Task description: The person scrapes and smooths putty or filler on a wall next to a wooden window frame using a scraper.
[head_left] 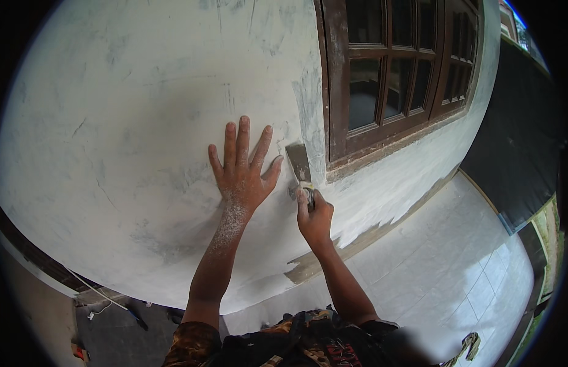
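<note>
My left hand (244, 176) lies flat on the whitish, patchy plastered wall (164, 119), fingers spread, with pale dust on its wrist and forearm. To its right, my right hand (316, 218) grips the handle of a scraper or putty knife (298, 161). The tool's broad metal blade points up and rests at the wall, close beside the lower left corner of a brown wooden window frame (337, 91). Grey streaks mark the plaster above the blade. My fingers hide part of the handle.
Pale floor tiles (430, 247) run along the wall's foot at the right. A black sheet (513, 133) hangs beyond the window. At the lower left, a thin white pole (98, 291) and a white cable (100, 312) are near a dark floor area. A crumpled cloth (469, 346) lies lower right.
</note>
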The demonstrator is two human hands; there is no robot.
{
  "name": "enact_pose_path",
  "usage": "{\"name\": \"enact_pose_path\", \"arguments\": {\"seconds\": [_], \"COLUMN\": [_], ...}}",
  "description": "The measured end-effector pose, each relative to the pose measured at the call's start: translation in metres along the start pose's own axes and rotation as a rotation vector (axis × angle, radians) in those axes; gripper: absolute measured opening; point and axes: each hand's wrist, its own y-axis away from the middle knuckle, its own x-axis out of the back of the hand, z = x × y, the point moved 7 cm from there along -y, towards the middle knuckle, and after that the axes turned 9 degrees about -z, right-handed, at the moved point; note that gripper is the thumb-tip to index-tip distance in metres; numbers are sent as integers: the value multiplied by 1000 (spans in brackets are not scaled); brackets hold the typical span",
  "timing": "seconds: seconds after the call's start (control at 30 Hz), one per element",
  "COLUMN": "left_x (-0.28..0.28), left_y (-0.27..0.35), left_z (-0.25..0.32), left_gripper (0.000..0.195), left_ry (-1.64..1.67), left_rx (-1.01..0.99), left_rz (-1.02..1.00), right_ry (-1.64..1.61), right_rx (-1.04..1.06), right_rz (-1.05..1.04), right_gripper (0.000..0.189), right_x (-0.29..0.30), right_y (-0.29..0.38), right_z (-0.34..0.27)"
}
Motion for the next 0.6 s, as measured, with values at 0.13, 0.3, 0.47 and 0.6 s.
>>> {"name": "enact_pose_path", "arguments": {"seconds": [0.13,0.3,0.47,0.6], "left_x": [3,4,2,5], "left_y": [-1,-1,2,-1], "left_z": [1,0,-1,1], "left_gripper": [67,65,64,63], "left_ry": [22,25,7,27], "left_rx": [-11,-7,-2,-12], "left_rz": [27,30,14,28], "right_ry": [-7,80,0,46], "right_rx": [-20,-60,-77,14], "right_rz": [16,-65,-27,14], "right_gripper": [28,27,28,28], "right_x": [0,2,1,5], "right_y": [1,-23,-3,-32], "right_z": [1,-19,-11,-37]}}
